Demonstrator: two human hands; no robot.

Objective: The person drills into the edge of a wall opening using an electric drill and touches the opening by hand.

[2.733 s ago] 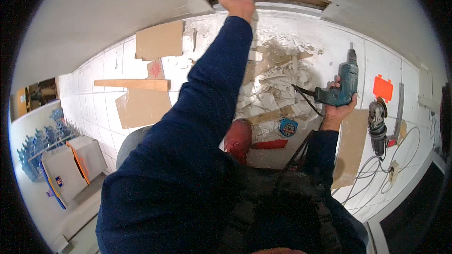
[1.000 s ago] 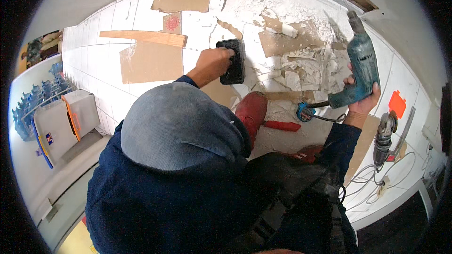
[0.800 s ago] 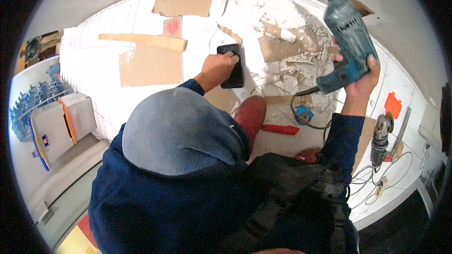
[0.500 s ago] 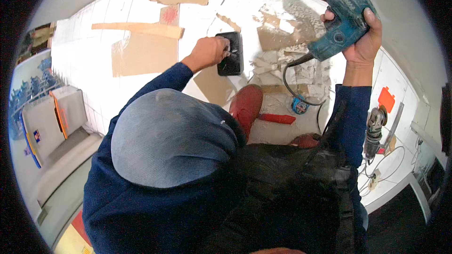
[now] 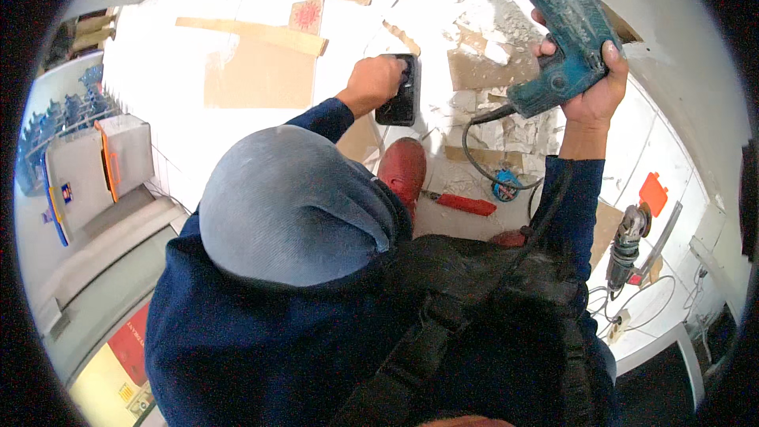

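Tray (image 5: 404, 103) left of drill (image 5: 573, 24)

Left grip (image 5: 373, 83) now at black tray (image 5: 402, 107)

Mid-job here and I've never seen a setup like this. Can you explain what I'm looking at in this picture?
There is no robot: these are a person's two bare hands. A wide fisheye camera on their head looks down, so straight edges bend near the rim; left in the picture is the person's left. The right hand grips a teal power drill. The left hand has its fingers in a black tray; whether they pinch anything is hidden. On the floor lie cardboard pieces, a wooden strip, pale rubble, a blue tape measure and an angle grinder. The grey dome is the person's knee.
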